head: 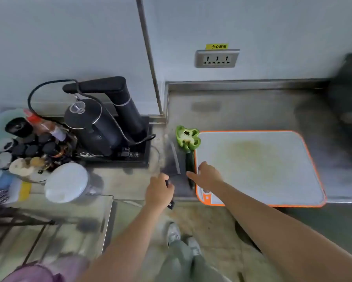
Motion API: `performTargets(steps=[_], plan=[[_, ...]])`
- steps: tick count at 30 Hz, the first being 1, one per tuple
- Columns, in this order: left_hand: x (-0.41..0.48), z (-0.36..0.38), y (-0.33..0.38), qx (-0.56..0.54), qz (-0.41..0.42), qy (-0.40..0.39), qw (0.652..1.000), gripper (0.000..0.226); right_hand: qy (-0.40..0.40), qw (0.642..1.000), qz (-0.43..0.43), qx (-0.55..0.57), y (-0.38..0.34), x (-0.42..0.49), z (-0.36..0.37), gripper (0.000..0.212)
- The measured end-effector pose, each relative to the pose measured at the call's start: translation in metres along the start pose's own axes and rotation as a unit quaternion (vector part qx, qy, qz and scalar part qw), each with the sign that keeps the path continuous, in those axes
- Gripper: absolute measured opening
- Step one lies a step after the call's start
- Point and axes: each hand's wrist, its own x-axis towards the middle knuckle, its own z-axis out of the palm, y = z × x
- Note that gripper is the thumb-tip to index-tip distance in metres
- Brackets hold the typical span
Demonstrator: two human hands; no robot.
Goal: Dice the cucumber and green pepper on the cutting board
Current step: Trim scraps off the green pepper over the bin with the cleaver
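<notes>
A white cutting board (258,165) with an orange rim lies on the steel counter. Just off its left edge, on the counter, sit a halved green pepper (187,139), cut side up, and a dark cucumber (190,162) lying lengthwise. My left hand (159,192) grips the black handle of a cleaver (172,161), its blade flat over the counter left of the cucumber. My right hand (207,176) reaches over the near end of the cucumber with fingers spread and relaxed; whether it touches the cucumber I cannot tell.
A black kettle (91,127) and water dispenser stand on a tray to the left, with cluttered bottles, small items and a white lid (66,182) beside them. A wall socket (216,58) sits above the counter. Dark equipment is at the far right.
</notes>
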Motion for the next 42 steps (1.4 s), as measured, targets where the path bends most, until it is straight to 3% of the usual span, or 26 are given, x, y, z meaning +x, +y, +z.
performTargets(steps=[3, 6, 9, 13, 18, 23, 27, 31, 36, 39, 42], plan=[[0.011, 0.001, -0.004, 0.020, 0.000, 0.003, 1.000, 0.028, 0.059, 0.997, 0.029, -0.049, -0.004, 0.004, 0.012, 0.061], [0.022, -0.003, -0.004, 0.031, 0.018, 0.014, 0.999, 0.026, 0.059, 0.997, 0.031, -0.039, -0.006, 0.005, 0.012, 0.044], [0.041, -0.008, 0.009, 0.007, 0.063, 0.044, 0.997, 0.023, 0.056, 0.997, 0.019, 0.052, -0.001, 0.005, -0.003, 0.031], [0.075, -0.012, 0.046, -0.044, 0.094, 0.075, 0.992, 0.027, 0.143, 0.980, 0.046, 0.133, 0.025, 0.007, -0.024, 0.023], [0.124, -0.011, 0.086, -0.079, 0.090, 0.088, 0.989, 0.042, 0.184, 0.968, 0.078, 0.155, 0.066, 0.007, -0.029, 0.021], [0.155, -0.004, 0.096, -0.093, 0.014, 0.033, 0.995, 0.053, 0.232, 0.963, 0.095, 0.099, 0.098, 0.001, -0.019, 0.027], [0.151, 0.000, 0.093, -0.125, -0.012, 0.084, 0.988, 0.038, 0.227, 0.970, 0.070, 0.058, 0.111, 0.000, -0.022, 0.024], [0.118, 0.010, 0.115, -0.159, 0.048, 0.124, 0.978, 0.032, 0.275, 0.951, 0.048, 0.136, 0.120, 0.002, -0.036, 0.018], [0.076, 0.062, 0.146, -0.159, 0.075, 0.036, 0.984, 0.029, 0.326, 0.924, 0.085, 0.183, 0.153, 0.001, -0.060, 0.013], [0.058, 0.092, 0.158, -0.143, 0.062, 0.002, 0.988, 0.032, 0.310, 0.933, 0.090, 0.162, 0.175, -0.001, -0.069, 0.011], [0.050, 0.105, 0.162, -0.167, 0.062, 0.004, 0.984, 0.033, 0.244, 0.958, 0.091, 0.117, 0.189, 0.001, -0.073, 0.015]])
